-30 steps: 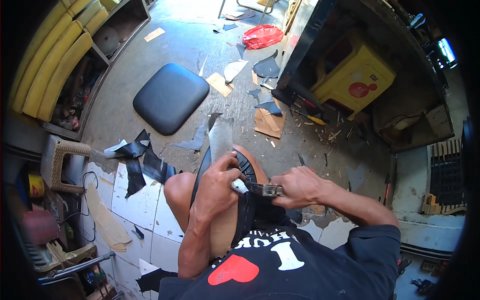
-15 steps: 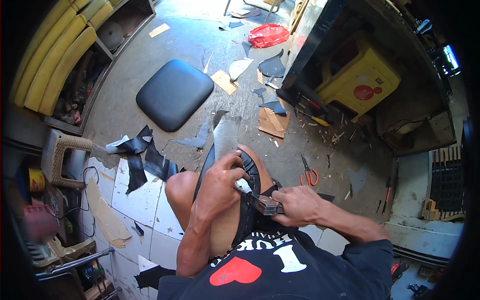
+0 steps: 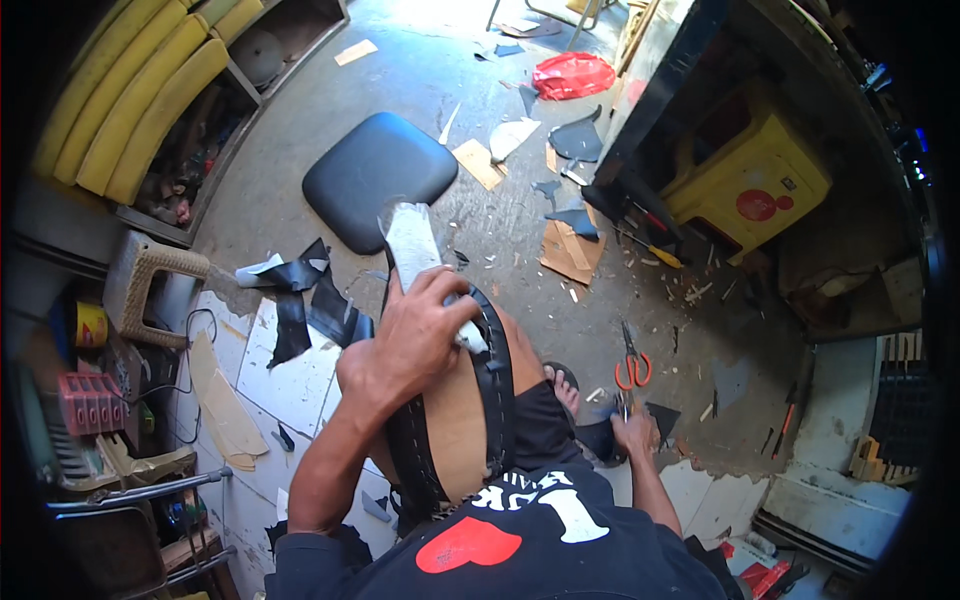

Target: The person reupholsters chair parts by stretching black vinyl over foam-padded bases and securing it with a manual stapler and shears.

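1. Grey concrete floor ran ahead of the person, strewn with offcuts; cracked white tiles lay nearer.
2. Yellow plastic stool sat tilted inside a dark open-fronted cabinet at right.
3. Tan board panel with a curved outline lay across the person's lap, over the bent leg. Black covering wrapped its edges, short pale marks dotted along it.
4. Rounded-square black padded cushion rested on the concrete, just past the panel's far end.
5. Grey-white strip of flexible material stood out beyond the panel's far end, its middle covered by fingers.
6. Left hand lay over the panel, mostly closed, fingers curled around the strip.
7. Right hand was low at the person's right, near floor level. Fingers partly hidden; could not tell how far open, or what they held.
8. Orange-handled metal scissors lay on the concrete, just ahead of that hand.
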`<state>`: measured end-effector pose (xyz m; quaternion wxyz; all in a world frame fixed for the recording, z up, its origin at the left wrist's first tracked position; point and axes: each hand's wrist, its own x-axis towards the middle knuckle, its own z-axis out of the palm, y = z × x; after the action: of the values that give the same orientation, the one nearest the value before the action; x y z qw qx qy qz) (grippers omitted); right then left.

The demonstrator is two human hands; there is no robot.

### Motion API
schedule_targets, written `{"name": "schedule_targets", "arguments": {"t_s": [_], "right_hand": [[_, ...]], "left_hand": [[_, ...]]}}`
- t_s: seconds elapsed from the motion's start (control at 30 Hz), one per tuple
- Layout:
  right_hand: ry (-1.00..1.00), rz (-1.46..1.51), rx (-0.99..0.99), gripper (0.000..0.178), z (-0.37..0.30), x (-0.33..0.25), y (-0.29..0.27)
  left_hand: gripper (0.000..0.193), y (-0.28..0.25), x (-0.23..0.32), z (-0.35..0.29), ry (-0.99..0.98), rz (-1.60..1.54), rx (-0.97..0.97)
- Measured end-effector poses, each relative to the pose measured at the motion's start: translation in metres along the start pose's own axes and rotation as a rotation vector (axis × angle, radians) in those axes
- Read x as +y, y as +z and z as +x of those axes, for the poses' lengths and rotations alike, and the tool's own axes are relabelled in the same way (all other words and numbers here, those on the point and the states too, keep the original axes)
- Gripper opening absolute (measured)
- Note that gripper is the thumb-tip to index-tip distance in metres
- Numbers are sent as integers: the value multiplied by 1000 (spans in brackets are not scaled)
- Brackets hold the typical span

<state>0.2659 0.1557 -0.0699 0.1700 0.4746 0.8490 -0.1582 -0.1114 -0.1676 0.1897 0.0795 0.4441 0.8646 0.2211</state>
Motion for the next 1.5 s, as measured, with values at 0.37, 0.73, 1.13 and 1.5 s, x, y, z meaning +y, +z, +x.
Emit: {"name": "schedule_targets", "arguments": {"t_s": [0.37,0.73,1.13,1.5], "right_hand": [[157,78,180,48,104,9,52],[69,-81,353,54,116,-28,41],[-377,970,-326,28,-11,-182,-81],[-687,157,234,48,-150,-276,-162]], "left_hand": [[40,-7,-6,39,391,62,-279],[31,13,-31,33,252,9,-263],[35,24,-53,33,227,-30,-136],[37,24,-48,36,290,-81,-50]]}}
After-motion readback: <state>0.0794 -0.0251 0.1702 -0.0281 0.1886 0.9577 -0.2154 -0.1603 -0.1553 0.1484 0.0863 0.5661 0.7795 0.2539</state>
